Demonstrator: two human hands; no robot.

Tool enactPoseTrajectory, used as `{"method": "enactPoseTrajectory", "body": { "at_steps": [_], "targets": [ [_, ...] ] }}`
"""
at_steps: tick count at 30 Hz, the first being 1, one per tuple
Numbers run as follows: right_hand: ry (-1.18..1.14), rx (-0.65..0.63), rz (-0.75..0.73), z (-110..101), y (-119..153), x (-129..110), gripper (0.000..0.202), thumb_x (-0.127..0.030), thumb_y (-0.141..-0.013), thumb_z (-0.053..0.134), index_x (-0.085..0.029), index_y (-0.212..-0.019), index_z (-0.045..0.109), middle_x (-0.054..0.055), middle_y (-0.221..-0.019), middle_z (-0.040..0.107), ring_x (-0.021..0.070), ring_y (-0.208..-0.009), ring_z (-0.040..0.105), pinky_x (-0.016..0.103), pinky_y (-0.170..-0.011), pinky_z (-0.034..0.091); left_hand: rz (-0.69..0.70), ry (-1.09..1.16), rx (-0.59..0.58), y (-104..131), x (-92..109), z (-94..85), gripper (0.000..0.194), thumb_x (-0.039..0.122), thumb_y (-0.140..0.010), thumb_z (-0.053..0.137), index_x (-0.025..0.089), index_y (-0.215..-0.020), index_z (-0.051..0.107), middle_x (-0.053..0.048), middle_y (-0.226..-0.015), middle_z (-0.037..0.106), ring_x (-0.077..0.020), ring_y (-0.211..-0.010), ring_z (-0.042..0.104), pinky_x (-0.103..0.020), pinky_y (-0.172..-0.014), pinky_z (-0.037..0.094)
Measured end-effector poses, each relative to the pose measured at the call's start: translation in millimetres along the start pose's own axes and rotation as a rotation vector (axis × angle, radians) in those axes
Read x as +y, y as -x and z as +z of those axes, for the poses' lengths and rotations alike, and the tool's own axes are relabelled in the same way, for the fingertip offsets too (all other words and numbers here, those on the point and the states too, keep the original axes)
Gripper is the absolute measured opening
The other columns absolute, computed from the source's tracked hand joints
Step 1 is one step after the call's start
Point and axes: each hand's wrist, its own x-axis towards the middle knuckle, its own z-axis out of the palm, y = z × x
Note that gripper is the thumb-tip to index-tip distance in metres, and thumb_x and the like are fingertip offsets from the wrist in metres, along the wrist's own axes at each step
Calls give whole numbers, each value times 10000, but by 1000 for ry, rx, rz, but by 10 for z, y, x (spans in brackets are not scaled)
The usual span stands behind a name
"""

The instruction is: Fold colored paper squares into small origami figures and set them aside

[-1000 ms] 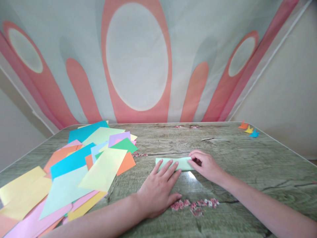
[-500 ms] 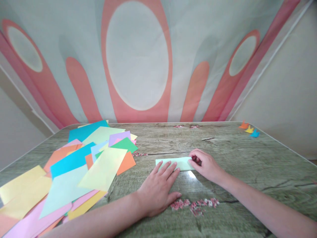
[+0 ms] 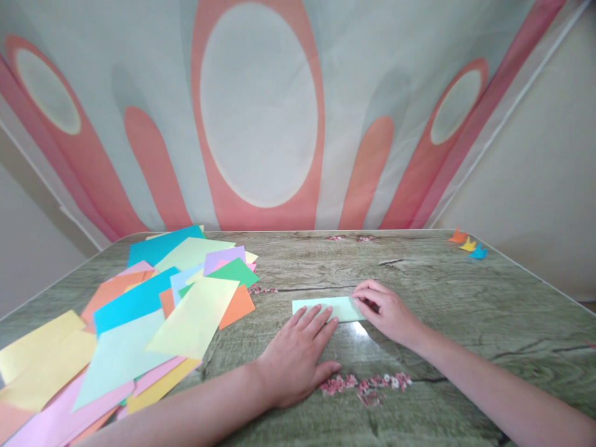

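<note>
A pale green paper strip [image 3: 342, 305], folded long and narrow, lies flat on the wood-patterned table, its length running left to right. My left hand [image 3: 302, 354] rests on the strip's left and middle part with the fingers spread and the thumb on the table. At the strip's right end, my right hand [image 3: 384, 310] has its thumb and curled fingers closed on the paper, hiding that end.
Many coloured paper sheets [image 3: 195, 316] overlap on the left side of the table [image 3: 447, 279]. Small folded orange [image 3: 457, 236], yellow [image 3: 468, 244] and blue [image 3: 478, 252] paper pieces stand at the back right. A patterned cloth [image 3: 261, 217] hangs behind.
My right hand has shifted slightly to the left along the strip's right end. My left hand has stayed in place.
</note>
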Motion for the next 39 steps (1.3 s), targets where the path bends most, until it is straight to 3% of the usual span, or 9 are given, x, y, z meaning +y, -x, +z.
{"method": "enactPoseTrajectory", "body": {
  "at_steps": [5,10,17,28,39],
  "targets": [
    [202,25,-191,-46,19,-99,202,-251,-856,508,-212,-986,657,83,-1007,613,218,-979,532,403,-856,451,2,-35,4,10,-16,30,621,537,-893,261,187,-1400,182,-85,-1466,191,-254,-1349,131,-425,-1088,142],
    [228,-94,-343,-20,49,-219,289,-252,-859,513,-219,-1133,595,75,-1160,594,224,-1107,494,422,-935,430,2,-32,29,17,-16,63,626,560,-892,211,196,-1401,180,-73,-1467,192,-242,-1349,131,-408,-1094,130],
    [236,-173,-319,28,65,-200,304,-198,-877,469,-207,-1159,582,63,-1188,587,211,-1124,493,409,-954,427,0,-52,49,21,-27,83,631,569,-889,201,197,-1398,185,-72,-1462,209,-238,-1346,144,-405,-1089,138],
    [223,-121,-319,29,52,-211,296,-179,-863,483,-197,-1135,599,71,-1153,611,207,-1097,522,393,-940,446,10,-75,47,2,-37,53,645,558,-892,216,166,-1402,173,-81,-1460,213,-232,-1340,164,-388,-1079,162],
    [279,-93,-305,25,-48,-142,262,-182,-865,478,-212,-1074,633,64,-1108,633,201,-1049,548,386,-911,462,5,-122,79,-126,-198,-17,498,443,-921,260,173,-1334,328,-99,-1409,326,-245,-1306,264,-390,-1036,270]
  ]
}}
